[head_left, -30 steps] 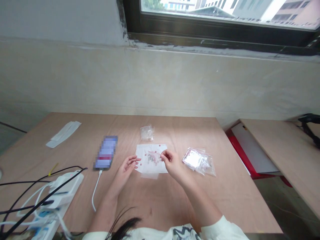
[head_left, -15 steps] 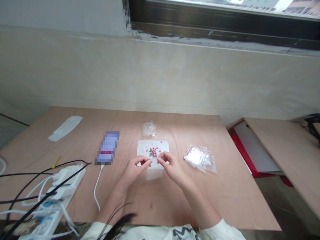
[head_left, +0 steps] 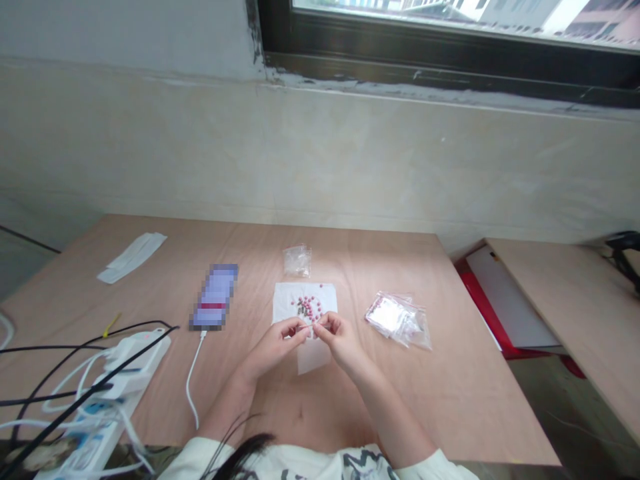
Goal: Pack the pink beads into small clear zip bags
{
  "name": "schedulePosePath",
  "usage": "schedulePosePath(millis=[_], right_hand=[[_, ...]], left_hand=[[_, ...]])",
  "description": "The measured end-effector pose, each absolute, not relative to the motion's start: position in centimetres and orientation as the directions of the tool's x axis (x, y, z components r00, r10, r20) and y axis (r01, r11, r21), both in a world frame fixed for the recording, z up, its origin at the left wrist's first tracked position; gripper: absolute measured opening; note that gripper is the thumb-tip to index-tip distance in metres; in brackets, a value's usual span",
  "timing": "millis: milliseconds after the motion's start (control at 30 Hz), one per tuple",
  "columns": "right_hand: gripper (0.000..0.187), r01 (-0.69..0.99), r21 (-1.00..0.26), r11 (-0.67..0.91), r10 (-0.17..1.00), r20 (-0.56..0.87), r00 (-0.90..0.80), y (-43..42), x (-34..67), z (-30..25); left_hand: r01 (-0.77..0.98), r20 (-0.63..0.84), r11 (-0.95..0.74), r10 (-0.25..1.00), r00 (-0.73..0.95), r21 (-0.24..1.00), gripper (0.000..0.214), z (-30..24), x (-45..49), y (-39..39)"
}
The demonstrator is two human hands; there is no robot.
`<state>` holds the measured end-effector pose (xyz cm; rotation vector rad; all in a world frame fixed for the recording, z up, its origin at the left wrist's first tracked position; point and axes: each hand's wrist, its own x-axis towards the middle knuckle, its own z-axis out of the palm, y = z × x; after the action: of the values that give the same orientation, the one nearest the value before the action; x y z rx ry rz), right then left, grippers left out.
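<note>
A white paper sheet (head_left: 284,300) lies in the middle of the wooden table (head_left: 450,393) with several small pink beads (head_left: 307,307) on it. My left hand (head_left: 275,345) and my right hand (head_left: 337,337) meet just in front of the beads, fingertips pinched together on something too small to make out. A clear little plastic bag (head_left: 313,357) lies under my hands at the sheet's near edge.
A small clear bag (head_left: 297,260) sits behind the sheet and a pile of clear bags (head_left: 399,319) to its right. A phone (head_left: 215,305) with white cable lies left, a power strip (head_left: 107,383) with cords near left, folded white paper (head_left: 132,257) far left. A second table (head_left: 575,300) stands right.
My hands, apart over the sheet a second ago, have come together and pulled slightly toward me, fingertips now pinched. The view has tilted a little downward.
</note>
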<state>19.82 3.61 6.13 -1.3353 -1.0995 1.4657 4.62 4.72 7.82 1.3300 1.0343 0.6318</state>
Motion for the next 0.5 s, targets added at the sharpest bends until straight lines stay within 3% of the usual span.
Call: schedulePosePath(millis=[133, 333, 500], right_hand=[[0.027, 0.02, -0.967, -0.255, 0.966, -0.256, -0.022, 4.0, 19.9, 6.4], [0.029, -0.059, -0.954, -0.293, 0.953, -0.287, -0.093, 4.1, 19.5, 5.8], [0.033, -0.013, -0.95, -0.313, 0.95, -0.313, -0.009, 3.6, 19.0, 5.3]], left_hand=[[0.163, -0.261, 0.214, 0.89, 0.374, 0.963, 0.023, 7.1, 4.3, 5.2], [0.115, -0.277, 0.252, 0.879, 0.388, 0.961, 0.023, 6.7, 4.1, 5.0], [0.133, -0.293, 0.262, 0.886, 0.36, 0.956, 0.023, 6.2, 3.8, 4.1]])
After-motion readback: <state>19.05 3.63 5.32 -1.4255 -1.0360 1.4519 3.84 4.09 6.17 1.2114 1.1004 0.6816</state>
